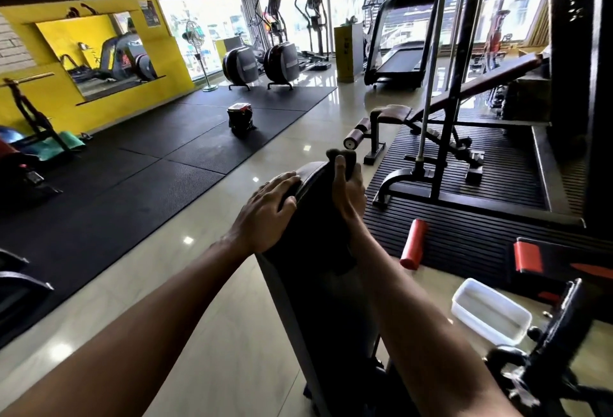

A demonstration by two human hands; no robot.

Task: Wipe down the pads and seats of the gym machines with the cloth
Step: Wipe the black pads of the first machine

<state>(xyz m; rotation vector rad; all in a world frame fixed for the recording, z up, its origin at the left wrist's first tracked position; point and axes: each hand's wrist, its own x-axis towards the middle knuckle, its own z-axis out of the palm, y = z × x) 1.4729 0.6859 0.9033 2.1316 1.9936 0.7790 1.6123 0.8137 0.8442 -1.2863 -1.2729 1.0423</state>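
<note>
Two hands on the black backrest pad (315,204) mid-frame: the left hand (265,207) lies flat on its top left edge, fingers straight and a bit spread, holding nothing. The right hand (348,189) has its fingers curled round a dark cloth (348,154), bunched up against the pad's far right corner, thumb pointing up. Near right on the tile floor sits a clear plastic tub (491,312), with a red roller pad (413,244) just beyond it.
</note>
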